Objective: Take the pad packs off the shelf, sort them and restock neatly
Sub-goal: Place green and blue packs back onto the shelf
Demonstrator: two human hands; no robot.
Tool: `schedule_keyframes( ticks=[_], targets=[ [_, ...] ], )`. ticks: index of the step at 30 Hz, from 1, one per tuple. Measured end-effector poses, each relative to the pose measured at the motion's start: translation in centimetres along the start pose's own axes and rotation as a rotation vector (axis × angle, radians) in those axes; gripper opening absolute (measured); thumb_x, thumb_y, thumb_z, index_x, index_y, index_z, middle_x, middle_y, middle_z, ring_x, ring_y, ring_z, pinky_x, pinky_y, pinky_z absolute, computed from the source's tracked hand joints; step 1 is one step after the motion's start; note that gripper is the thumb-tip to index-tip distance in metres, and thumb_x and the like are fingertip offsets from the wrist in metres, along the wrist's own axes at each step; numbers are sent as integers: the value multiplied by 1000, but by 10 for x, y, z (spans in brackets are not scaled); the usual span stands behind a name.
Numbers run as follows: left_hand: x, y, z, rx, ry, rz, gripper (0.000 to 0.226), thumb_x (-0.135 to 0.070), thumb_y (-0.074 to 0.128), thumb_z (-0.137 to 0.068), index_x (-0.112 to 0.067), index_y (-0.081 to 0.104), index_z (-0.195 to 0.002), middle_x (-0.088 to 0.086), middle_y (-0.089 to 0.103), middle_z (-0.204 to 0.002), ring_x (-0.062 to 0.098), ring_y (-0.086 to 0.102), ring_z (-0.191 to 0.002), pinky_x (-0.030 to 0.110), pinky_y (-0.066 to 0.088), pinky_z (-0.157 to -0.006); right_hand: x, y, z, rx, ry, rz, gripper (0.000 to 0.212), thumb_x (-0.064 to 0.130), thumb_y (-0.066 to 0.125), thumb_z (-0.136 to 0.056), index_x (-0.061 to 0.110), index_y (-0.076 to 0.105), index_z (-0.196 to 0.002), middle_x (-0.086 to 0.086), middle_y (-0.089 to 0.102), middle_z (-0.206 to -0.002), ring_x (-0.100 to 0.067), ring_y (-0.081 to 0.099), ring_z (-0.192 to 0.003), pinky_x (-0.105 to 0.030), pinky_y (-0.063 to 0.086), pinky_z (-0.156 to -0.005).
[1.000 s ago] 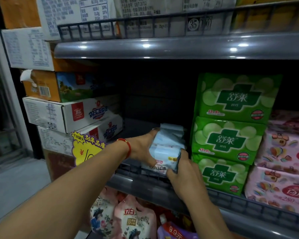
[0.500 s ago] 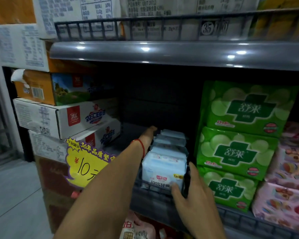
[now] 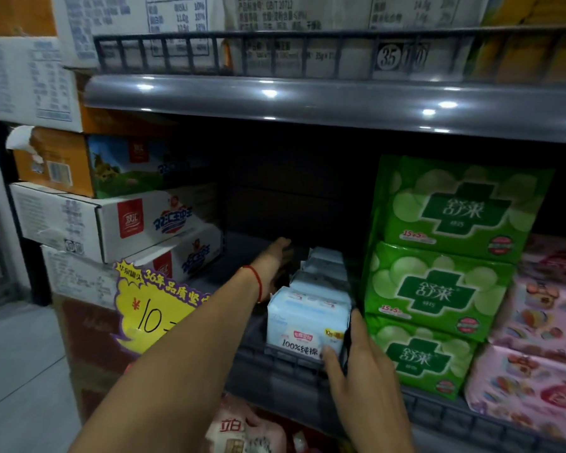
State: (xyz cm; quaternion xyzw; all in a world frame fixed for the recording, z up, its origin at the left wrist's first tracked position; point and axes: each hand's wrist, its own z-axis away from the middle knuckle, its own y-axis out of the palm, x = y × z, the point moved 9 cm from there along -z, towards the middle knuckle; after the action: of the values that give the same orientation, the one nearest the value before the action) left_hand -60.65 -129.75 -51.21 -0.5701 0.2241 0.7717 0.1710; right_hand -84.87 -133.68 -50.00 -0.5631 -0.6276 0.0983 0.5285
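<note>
Both hands have barely shifted since a moment ago: the left hand [image 3: 275, 259] reaches a touch deeper along the row of pale blue pad packs [image 3: 311, 308], fingers straight along their side, holding nothing. Her right hand [image 3: 356, 361] rests open against the front pack's near corner, thumb on its face, squaring it up. I'd say she's in the restocking step, straightening a single file that runs back into the shelf [image 3: 275, 380] behind its wire front rail. Next she probably needs to push the row snug toward the green packs [image 3: 438, 289] stacked three high (pink packs [image 3: 543, 322] sit further right). Cardboard cartons [image 3: 111, 220] are piled at the left.
</note>
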Motion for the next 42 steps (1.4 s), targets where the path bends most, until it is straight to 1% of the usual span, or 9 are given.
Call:
schedule_keyframes(
  ticks=[5, 7, 10, 14, 20, 24, 32, 36, 42],
  targets=[
    [-6, -20, 73, -267, 159, -40, 22, -27, 51, -97, -11, 67, -95, 16, 69, -111, 25, 57, -93, 35, 42, -80, 5, -6, 14, -107, -25, 84, 62, 28, 71, -94, 13, 46, -148, -5, 69, -124, -23, 68, -106, -34, 55, -88],
    [6, -15, 115, -264, 305, -131, 12, -19, 53, -93, -25, 57, -84, 1, 63, -91, 21, 54, -87, 33, 42, -73, -2, -4, 20, -129, -16, 90, 61, 19, 80, -87, 8, 55, -141, -9, 72, -119, -27, 71, -101, -35, 57, -84],
    [28, 11, 152, -24, 483, -355, 50, -8, 68, -81, -42, 51, -113, -5, 61, -113, 11, 62, -101, 26, 55, -86, -4, -9, 32, -244, -81, 74, 56, 7, 86, -78, 5, 63, -129, -9, 72, -113, -26, 72, -95, -33, 56, -82],
    [35, 17, 136, -37, 500, -843, 92, -22, 81, -80, -33, 30, -156, -1, 36, -151, 17, 40, -139, 19, 31, -112, -8, -21, 45, -284, -123, -2, 44, 5, 74, -86, 15, 62, -127, 2, 62, -119, -4, 49, -105, -21, 42, -91],
    [28, 26, 123, -80, 470, -888, 95, -27, 87, -78, -29, 33, -156, 2, 41, -155, 23, 41, -141, 31, 38, -114, -22, -23, 48, -228, -87, 4, 39, 6, 69, -89, 18, 62, -125, 4, 56, -123, -8, 48, -113, -23, 38, -96],
    [26, 26, 122, -47, 482, -880, 96, -24, 88, -76, -28, 34, -155, 0, 44, -151, 21, 48, -131, 21, 40, -101, -23, -20, 47, -223, -67, 0, 38, 6, 68, -90, 16, 62, -126, 2, 56, -124, -14, 52, -114, -25, 39, -96],
    [25, 23, 117, 160, 368, -658, 134, -28, 94, -59, -27, 6, -160, -4, 53, -145, 14, 57, -128, 35, 48, -109, -18, -7, 43, -175, -5, 18, 51, 18, 65, -95, 18, 52, -144, 1, 56, -138, -17, 50, -127, -35, 34, -112],
    [25, 20, 112, 194, 368, -545, 87, -7, 91, -66, -23, 48, -140, 0, 69, -125, 15, 68, -113, 40, 55, -101, -15, -4, 43, -170, -2, 60, 53, 22, 66, -96, 19, 52, -147, 1, 60, -139, -20, 53, -127, -36, 33, -112],
    [22, 23, 115, 207, 356, -558, 84, -1, 85, -76, -21, 41, -145, -7, 65, -123, 9, 65, -111, 26, 56, -96, -14, -6, 40, -149, 23, 41, 54, 23, 63, -97, 20, 49, -149, 2, 57, -144, -17, 49, -133, -31, 28, -116]
  ],
)
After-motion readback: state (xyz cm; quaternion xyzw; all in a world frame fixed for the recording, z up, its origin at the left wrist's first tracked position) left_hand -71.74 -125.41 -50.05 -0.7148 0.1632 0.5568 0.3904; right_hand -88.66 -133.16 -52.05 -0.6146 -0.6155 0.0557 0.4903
